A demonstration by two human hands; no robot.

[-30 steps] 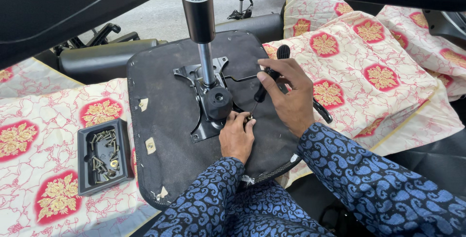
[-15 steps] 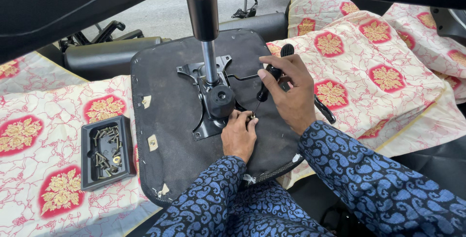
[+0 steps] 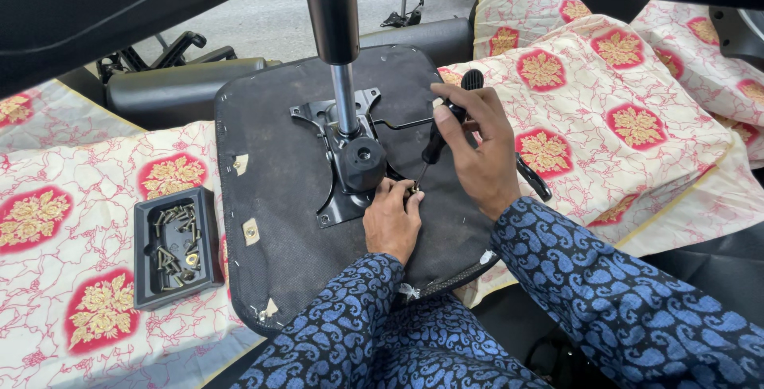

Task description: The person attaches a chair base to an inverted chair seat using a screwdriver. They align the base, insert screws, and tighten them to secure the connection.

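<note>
Gripping screwdriver (image 3: 440, 136) (right hand (image 3: 477, 150)) above screw (image 3: 415, 191)

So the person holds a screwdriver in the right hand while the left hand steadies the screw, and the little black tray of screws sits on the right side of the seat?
Not quite. The head view shows the black tray of screws on the left side of the upturned seat, on the patterned cloth. The rest holds: the right hand grips the screwdriver, and the left hand pinches at its tip, by the metal bracket.
</note>
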